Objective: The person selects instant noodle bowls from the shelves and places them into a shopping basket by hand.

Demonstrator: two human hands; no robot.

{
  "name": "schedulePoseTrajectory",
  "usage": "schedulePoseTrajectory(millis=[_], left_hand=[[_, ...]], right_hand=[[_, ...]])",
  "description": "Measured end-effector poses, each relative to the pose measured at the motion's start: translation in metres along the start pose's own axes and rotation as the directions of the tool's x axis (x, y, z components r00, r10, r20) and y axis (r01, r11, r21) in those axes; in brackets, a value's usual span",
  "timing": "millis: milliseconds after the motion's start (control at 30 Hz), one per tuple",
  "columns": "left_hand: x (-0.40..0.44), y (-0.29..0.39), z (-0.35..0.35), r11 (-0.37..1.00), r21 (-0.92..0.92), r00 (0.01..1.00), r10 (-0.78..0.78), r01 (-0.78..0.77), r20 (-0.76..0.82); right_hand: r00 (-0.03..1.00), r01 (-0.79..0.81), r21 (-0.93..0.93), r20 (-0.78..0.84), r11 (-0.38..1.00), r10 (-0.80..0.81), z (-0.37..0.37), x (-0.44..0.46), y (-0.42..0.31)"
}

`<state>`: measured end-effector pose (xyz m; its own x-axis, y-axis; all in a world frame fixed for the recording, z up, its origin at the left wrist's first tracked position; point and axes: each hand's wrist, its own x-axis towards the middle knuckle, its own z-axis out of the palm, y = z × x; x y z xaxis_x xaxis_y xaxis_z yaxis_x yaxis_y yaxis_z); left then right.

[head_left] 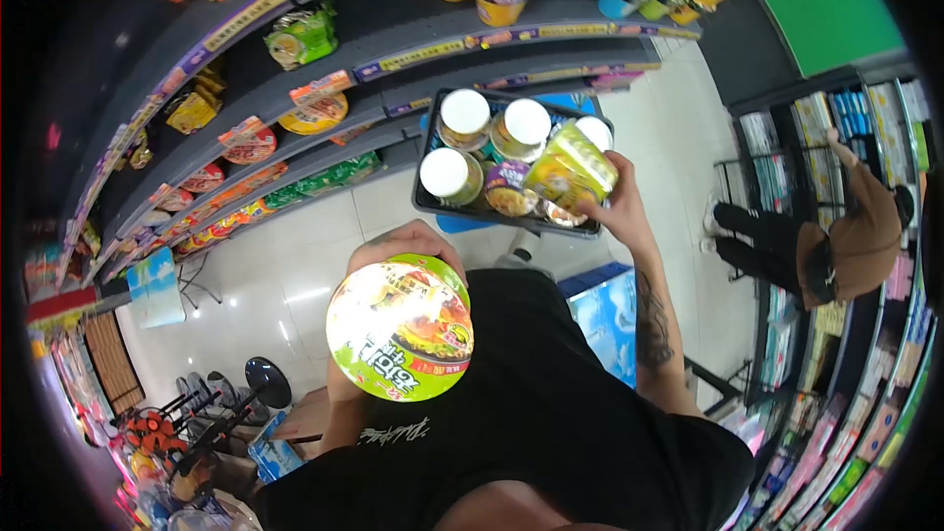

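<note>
My left hand (418, 241) is closed around a large instant noodle bowl (413, 334) with a green rim, its printed lid turned up towards me in front of my chest. Glare hides part of that lid. In my right hand (625, 211) is a green and yellow instant noodle cup (572, 169), tilted over the right side of a black crate (425, 199). Inside the crate stand several cups with white tops, such as this noodle cup (464, 113), and a purple noodle cup (509, 187) lies tilted. The held cup hides part of the contents.
Stepped shelves (379, 34) with noodle cups, bowls and packets curve along the left and front. At the right, a person in a brown top (855, 236) reaches towards another shelf (821, 344). A blue sky-patterned box (605, 320) is beside my right arm; a cluttered cart stands lower left.
</note>
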<state>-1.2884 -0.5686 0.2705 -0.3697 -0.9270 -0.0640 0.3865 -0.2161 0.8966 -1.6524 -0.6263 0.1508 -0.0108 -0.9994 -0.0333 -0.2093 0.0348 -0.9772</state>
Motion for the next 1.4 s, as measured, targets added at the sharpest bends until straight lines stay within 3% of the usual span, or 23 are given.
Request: schedulePoseTrajectory(millis=[67,133,267,467,700,867,933,967,1000,1067,1133,1200,1233,1267,1333,1367,1400], left_hand=[[0.0,0.002,-0.003,1.0,-0.005,0.999,0.028,-0.028,-0.015],[0.0,0.0,-0.005,0.999,-0.036,0.999,0.04,-0.04,-0.018],[-0.002,-0.01,-0.008,0.993,-0.117,0.999,0.025,-0.028,-0.029],[-0.007,-0.035,-0.012,0.969,-0.245,0.998,-0.045,0.035,-0.037],[-0.01,-0.07,-0.011,0.931,-0.363,0.995,-0.071,0.04,-0.073],[-0.015,-0.09,-0.025,0.921,-0.383,0.993,-0.103,0.072,-0.06],[-0.012,-0.086,-0.033,0.921,-0.372,0.991,-0.133,0.118,-0.015],[-0.009,-0.084,-0.038,0.92,-0.367,0.99,-0.143,0.139,0.016],[-0.006,-0.08,-0.044,0.919,-0.359,0.987,-0.151,0.159,0.051],[0.001,-0.078,-0.058,0.918,-0.348,0.981,-0.159,0.189,0.113],[0.001,-0.077,-0.077,0.916,-0.339,0.971,-0.161,0.213,0.175],[-0.002,-0.08,-0.1,0.914,-0.339,0.964,-0.154,0.222,0.216],[-0.006,-0.08,-0.114,0.915,-0.336,0.961,-0.148,0.223,0.233],[-0.012,-0.08,-0.127,0.916,-0.335,0.959,-0.142,0.221,0.245],[-0.026,-0.08,-0.154,0.916,-0.343,0.956,-0.118,0.209,0.267],[-0.038,-0.078,-0.167,0.917,-0.351,0.957,-0.092,0.189,0.274],[-0.051,-0.079,-0.179,0.92,-0.362,0.961,-0.052,0.152,0.272]], right_hand=[[0.997,0.016,0.123,0.068,0.992,-0.025,0.006,-0.005,-0.063],[0.982,-0.021,0.454,0.179,0.891,-0.068,0.015,-0.012,-0.088],[0.956,-0.026,0.651,0.237,0.759,-0.171,0.051,-0.041,-0.097],[0.743,-0.177,0.356,0.66,0.917,-0.113,0.092,-0.051,-0.136],[0.388,-0.064,0.198,0.908,0.978,-0.158,0.08,-0.027,-0.132],[0.096,0.034,0.246,0.964,0.969,-0.248,0.061,0.013,-0.144],[0.048,-0.314,0.349,0.935,0.883,-0.352,0.091,0.025,-0.182],[-0.047,-0.059,0.506,0.859,0.86,-0.509,0.106,0.033,-0.192],[-0.029,-0.042,0.505,0.862,0.862,-0.506,0.111,0.024,-0.195],[0.11,-0.516,0.386,0.915,0.764,-0.388,0.128,0.004,-0.208],[0.191,-0.408,0.389,0.921,0.826,-0.34,0.14,-0.007,-0.235],[0.183,-0.174,0.548,0.834,0.818,-0.52,0.159,-0.012,-0.245],[0.273,-0.274,0.402,0.903,0.874,-0.33,0.162,-0.02,-0.256],[0.286,-0.258,0.401,0.901,0.879,-0.327,0.17,-0.026,-0.257],[0.466,-0.261,0.417,0.844,0.871,-0.264,0.187,-0.042,-0.255],[0.523,-0.197,0.483,0.788,0.853,-0.325,0.2,-0.049,-0.24],[0.562,-0.035,0.415,0.76,0.909,-0.325,0.208,-0.049,-0.228]])
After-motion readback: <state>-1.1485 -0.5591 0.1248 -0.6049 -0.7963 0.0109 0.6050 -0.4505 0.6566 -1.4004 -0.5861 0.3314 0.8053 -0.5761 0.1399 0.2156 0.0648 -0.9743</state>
